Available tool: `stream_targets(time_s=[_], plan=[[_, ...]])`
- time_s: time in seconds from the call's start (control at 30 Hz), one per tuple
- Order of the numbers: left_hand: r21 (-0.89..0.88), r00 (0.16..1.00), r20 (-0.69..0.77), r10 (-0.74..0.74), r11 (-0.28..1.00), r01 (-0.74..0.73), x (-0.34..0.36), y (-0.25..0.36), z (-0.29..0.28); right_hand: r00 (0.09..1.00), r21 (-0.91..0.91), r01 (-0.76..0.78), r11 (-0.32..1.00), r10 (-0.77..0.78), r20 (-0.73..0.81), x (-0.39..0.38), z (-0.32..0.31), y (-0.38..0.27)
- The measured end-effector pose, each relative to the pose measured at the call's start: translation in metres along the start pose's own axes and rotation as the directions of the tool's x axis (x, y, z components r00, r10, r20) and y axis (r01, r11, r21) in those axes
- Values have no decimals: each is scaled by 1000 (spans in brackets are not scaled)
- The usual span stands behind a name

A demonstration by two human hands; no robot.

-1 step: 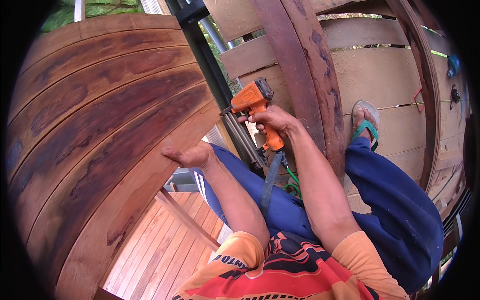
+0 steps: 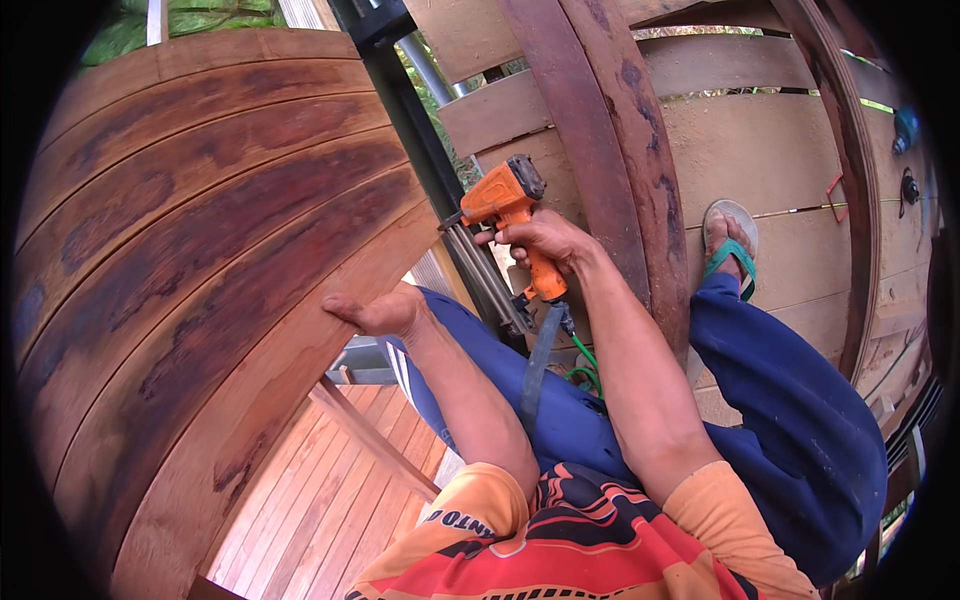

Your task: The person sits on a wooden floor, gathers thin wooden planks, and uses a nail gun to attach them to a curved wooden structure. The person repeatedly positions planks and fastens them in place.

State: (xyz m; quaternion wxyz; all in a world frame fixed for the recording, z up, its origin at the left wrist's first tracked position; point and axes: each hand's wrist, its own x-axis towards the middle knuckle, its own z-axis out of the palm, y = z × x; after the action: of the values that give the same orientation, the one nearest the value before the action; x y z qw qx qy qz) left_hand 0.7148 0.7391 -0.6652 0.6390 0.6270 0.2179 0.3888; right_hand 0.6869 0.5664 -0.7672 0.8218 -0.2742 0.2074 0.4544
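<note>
My right hand (image 2: 550, 240) is wrapped around the handle of an orange nail gun (image 2: 492, 196). Its nose meets the edge of a panel of reddish-brown wooden boards (image 2: 240, 235) with dark stains, and the metal magazine (image 2: 485, 275) slants down toward my thigh. A green air hose (image 2: 584, 350) and a dark strap (image 2: 541, 365) hang from the handle's base. On the panel's nearest board (image 2: 290, 375), my left hand (image 2: 388, 311) grips the edge, thumb on top; its other fingers are hidden underneath.
Two long dark-red planks (image 2: 610, 160) lie across pale boards (image 2: 760, 150) on the right, beside my sandalled foot (image 2: 732, 245). Farther right are a curved dark beam (image 2: 852, 170) and a blue tool (image 2: 905, 130). A slatted wooden floor (image 2: 320, 490) shows lower left. Gaps separate some boards.
</note>
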Motion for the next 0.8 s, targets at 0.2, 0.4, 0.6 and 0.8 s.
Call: stream_targets(time_s=[0.2, 0.4, 0.6, 0.8], plan=[[-27, 999, 40, 26, 999, -25, 2, -5, 0, 999, 54, -3, 999, 5, -34, 3, 1, -3], [-1, 1000, 22, 8, 1000, -8, 0, -4, 2, 1000, 60, 22, 998, -22, -6, 6, -2, 1], [-17, 998, 61, 18, 1000, -17, 3, -6, -1, 999, 69, 32, 997, -32, 6, 7, -3, 1], [-19, 999, 39, 2, 1000, -1, 3, -7, -1, 1000, 90, -8, 996, 7, 11, 5, -1, 0]])
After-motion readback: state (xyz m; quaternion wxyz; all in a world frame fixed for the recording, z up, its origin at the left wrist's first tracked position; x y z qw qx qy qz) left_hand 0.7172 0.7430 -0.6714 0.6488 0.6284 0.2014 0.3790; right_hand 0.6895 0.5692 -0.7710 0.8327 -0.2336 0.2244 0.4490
